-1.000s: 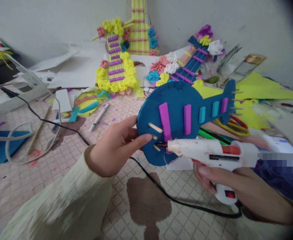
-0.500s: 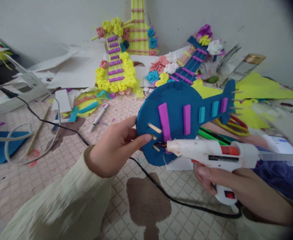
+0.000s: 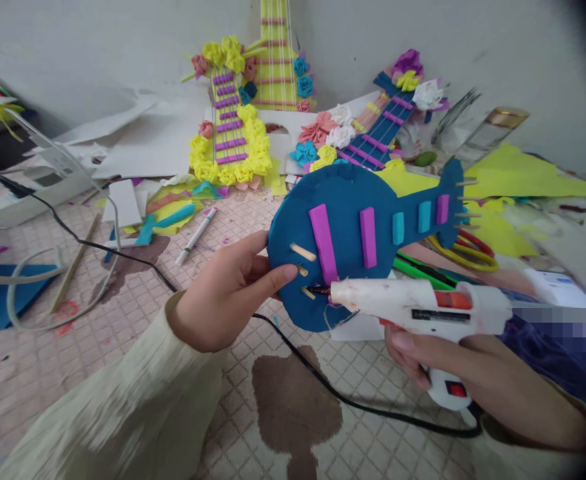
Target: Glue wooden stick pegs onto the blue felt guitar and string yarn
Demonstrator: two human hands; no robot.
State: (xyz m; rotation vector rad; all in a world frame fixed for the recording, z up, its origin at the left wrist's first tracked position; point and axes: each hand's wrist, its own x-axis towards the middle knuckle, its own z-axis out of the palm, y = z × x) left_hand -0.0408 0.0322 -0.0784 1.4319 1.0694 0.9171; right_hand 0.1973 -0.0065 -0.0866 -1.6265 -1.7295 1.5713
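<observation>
A blue guitar-shaped craft piece (image 3: 345, 233) is held up over the table, its narrow neck pointing right. My left hand (image 3: 233, 290) grips its round left end, thumb on the front beside short wooden pegs (image 3: 303, 252). Purple and light-blue strips (image 3: 369, 238) cross its face, and thin sticks project from the neck's tip. In my right hand (image 3: 433, 353) is a white hot glue gun (image 3: 397, 300), its dark nozzle touching or very near the lowest peg.
Decorated paper guitars (image 3: 230, 127) lean at the back. A glass jar (image 3: 495, 133) stands back right, by yellow paper. A white marker (image 3: 196, 237), paper scraps and a power strip (image 3: 37, 193) lie left. A black cable (image 3: 323, 380) runs across the patterned tablecloth (image 3: 367, 433).
The blue guitar piece, my left hand and the glue gun have shifted slightly left together. Both hands keep their holds.
</observation>
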